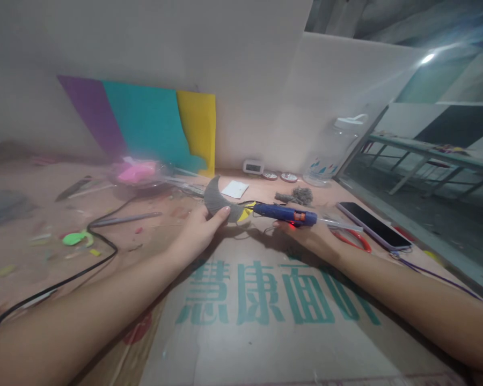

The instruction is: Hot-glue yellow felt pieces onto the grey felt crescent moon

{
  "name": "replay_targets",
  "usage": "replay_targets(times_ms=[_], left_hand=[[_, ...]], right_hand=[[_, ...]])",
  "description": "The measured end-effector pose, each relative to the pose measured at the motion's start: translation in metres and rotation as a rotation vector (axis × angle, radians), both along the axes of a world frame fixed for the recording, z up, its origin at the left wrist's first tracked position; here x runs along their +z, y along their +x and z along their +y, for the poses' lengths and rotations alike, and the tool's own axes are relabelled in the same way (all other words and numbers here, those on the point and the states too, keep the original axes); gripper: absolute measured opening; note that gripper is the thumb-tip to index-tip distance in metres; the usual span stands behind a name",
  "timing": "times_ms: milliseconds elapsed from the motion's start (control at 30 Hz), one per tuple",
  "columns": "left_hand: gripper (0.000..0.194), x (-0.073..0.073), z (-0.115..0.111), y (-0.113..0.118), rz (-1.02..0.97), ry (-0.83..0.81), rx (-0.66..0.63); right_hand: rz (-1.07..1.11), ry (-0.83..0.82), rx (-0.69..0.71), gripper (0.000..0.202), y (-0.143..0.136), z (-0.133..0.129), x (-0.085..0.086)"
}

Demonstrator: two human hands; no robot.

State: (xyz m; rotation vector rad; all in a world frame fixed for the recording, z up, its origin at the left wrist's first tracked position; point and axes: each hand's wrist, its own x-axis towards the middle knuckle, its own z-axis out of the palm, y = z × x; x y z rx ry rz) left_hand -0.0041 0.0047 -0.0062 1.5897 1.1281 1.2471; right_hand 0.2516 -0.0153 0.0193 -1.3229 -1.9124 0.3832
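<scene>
"Where do we find the crescent?"

"In front of us, near the middle, in our left hand (204, 228). The crescent (212, 201) has one horn up and the other curving right, so its long axis bends towards the gun (279, 213)."

"And our fingers?"

"On the left, the thumb presses on the crescent's face; the other fingers are mostly hidden beneath. Our right hand (314, 238) is closed around the gun from below, though we can't tell whether a finger presses the trigger."

"Which hand is nearer?"

"The left, being on it. The right meets it only through the gun, which lies crosswise, nozzle leftward, at the yellow piece (246, 212) by the lower horn. Whether the nozzle touches, we can't tell."

"Materials?"

"The crescent looks matt grey and finely ridged, like wound thread. The yellow piece is flat and pointed. The gun is smooth blue plastic with an orange part and a red glow, and a clear stick (340, 223) juts from its rear."

"Further out?"

"We see a fuzzy grey bundle (300, 195) behind the gun, a thin white square (235, 188) behind the crescent, red handles (362, 242) and a glossy flat phone (372, 225) to the right, a see-through bottle (330, 155) behind, and a stiff striped sheet (148, 123) against the wall."
</scene>
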Motion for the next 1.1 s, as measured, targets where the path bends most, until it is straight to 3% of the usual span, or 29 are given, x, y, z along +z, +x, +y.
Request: replay_targets(times_ms=[433, 667, 1100], left_hand=[[0.034, 0.0012, -0.0007, 0.0014, -0.030, -0.008, 0.008], [0.036, 0.0004, 0.0003, 0.0005, -0.015, -0.014, 0.011], [0.041, -0.0012, 0.0003, 0.0003, -0.035, -0.025, 0.002]], right_hand=[[0.002, 0.095, 0.071, 0.021, 0.0011, 0.0030, -0.0017], [-0.039, 0.144, 0.038, 0.022, 0.0009, 0.0037, -0.0011], [-0.056, 0.120, 0.033, 0.023, 0.0006, 0.0031, -0.0009]])
